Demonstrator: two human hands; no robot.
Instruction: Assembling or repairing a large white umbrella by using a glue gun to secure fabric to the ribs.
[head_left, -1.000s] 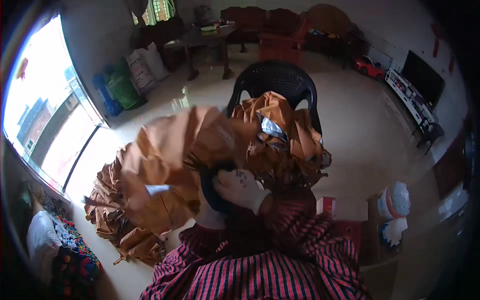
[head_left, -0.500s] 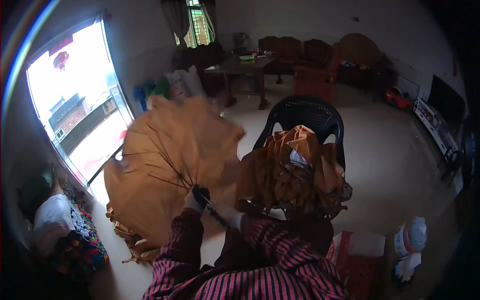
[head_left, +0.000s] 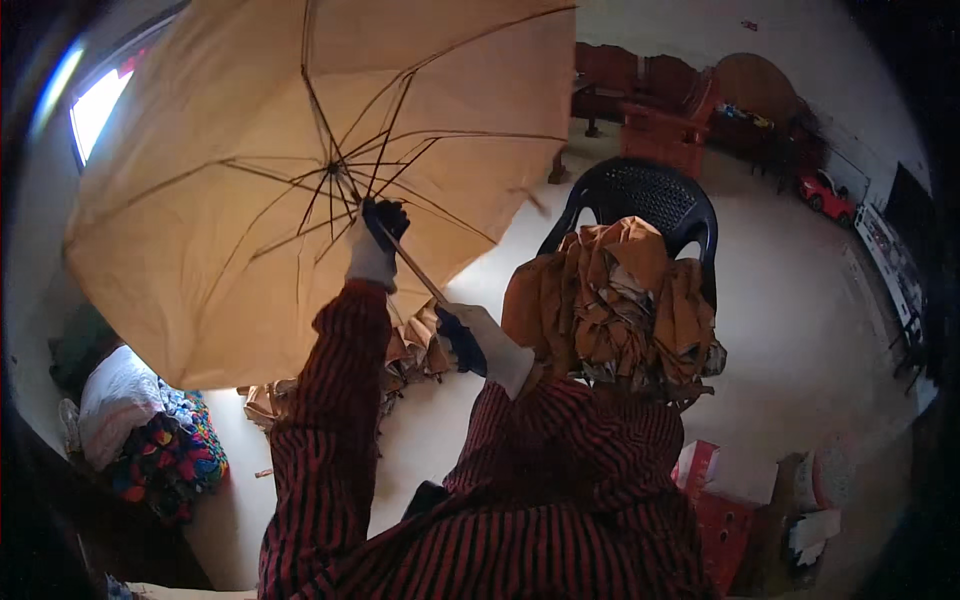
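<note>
- As I watch through the head camera, the open tan umbrella (head_left: 230, 320) fills the upper left, canopy tilted so that its underside and dark ribs (head_left: 308, 80) face me.
- Low on the right I see a red-and-white carton (head_left: 718, 530) on the floor; I cannot tell what is inside it.
- Over on the left, a white sack (head_left: 122, 395) rests against multicoloured patterned cloth (head_left: 175, 450), its contents hidden from me.
- A black plastic armchair (head_left: 640, 188) bears a heap of crumpled brown fabric (head_left: 615, 300); more brown fabric (head_left: 418, 350) lies on the floor, partly behind the canopy.
- My view has the left hand (head_left: 378, 240), in a white glove with a dark palm, curled round the umbrella's shaft (head_left: 418, 272) just below where the ribs meet.
- The right hand (head_left: 487, 342), gloved alike, is wrapped round the shaft's lower end, the fingers bent closed.
- Whatever print the carton carries is too dim and small for me to read.
</note>
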